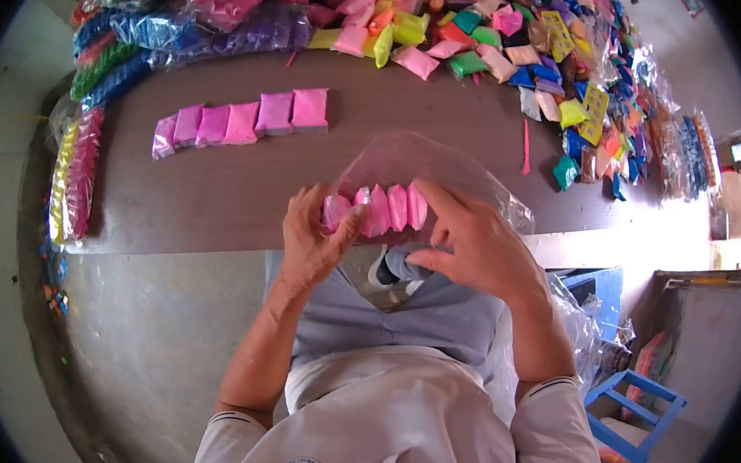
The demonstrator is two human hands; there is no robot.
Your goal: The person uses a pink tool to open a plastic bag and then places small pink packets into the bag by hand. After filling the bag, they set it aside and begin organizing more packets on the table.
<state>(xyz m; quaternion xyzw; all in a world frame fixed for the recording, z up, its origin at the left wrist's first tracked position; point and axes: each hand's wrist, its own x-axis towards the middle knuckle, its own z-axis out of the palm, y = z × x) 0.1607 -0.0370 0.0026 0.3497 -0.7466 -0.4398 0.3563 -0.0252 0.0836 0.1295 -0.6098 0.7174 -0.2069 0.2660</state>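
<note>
Several small pink packets (397,207) stand side by side in a row at the table's front edge, within a clear plastic bag (411,158) that spreads out behind them. My left hand (314,231) is closed on the left end of the row, its thumb pressed against the packets. My right hand (478,244) is at the right end, thumb and fingers apart, with the index fingertip touching the last packet or the film over it. Farther back on the left, a row of pink and purple packets (241,123) lies on the brown table (450,107).
Bagged packets in many colours (220,37) line the table's back and left edges. Loose coloured packets (490,36) are heaped at the back right, with yellow cards (593,110) among them. A thin pink strip (526,146) lies nearby. A blue frame (635,409) stands at lower right.
</note>
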